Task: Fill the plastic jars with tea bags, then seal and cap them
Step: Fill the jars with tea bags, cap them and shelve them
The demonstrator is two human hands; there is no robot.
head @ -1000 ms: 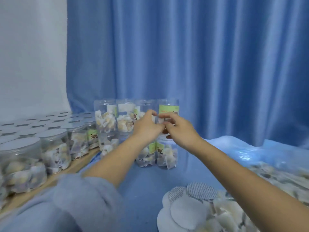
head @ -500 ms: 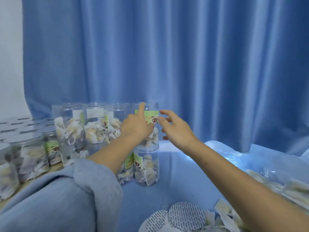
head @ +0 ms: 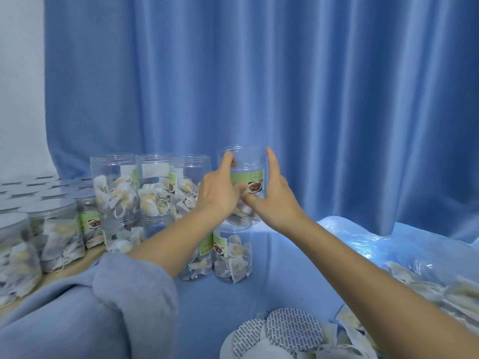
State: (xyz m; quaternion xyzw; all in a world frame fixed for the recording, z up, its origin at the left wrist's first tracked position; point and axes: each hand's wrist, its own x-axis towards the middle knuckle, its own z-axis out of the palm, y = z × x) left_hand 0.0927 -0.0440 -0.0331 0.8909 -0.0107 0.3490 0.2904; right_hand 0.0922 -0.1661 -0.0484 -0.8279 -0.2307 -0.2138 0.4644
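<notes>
A clear plastic jar [head: 247, 174] with a green label, partly filled with tea bags and without a cap, stands on top of another filled jar [head: 232, 256] on the blue table. My left hand [head: 219, 194] grips its left side, fingers curled at the rim. My right hand [head: 273, 195] holds its right side, with the fingers up along the wall and the thumb across the front. To the left, several more open jars of tea bags [head: 118, 187] stand stacked in two layers. Round seal discs [head: 293, 330] lie in a pile at the bottom.
Several capped jars [head: 53, 226] crowd a wooden board at the left. Loose tea bags in a clear plastic bag [head: 420, 283] spread over the right side. A blue curtain [head: 285, 86] hangs close behind the jars.
The view has swung to the right. My right hand has closed in from beside the top jar onto its right side, and both hands now hold it.
</notes>
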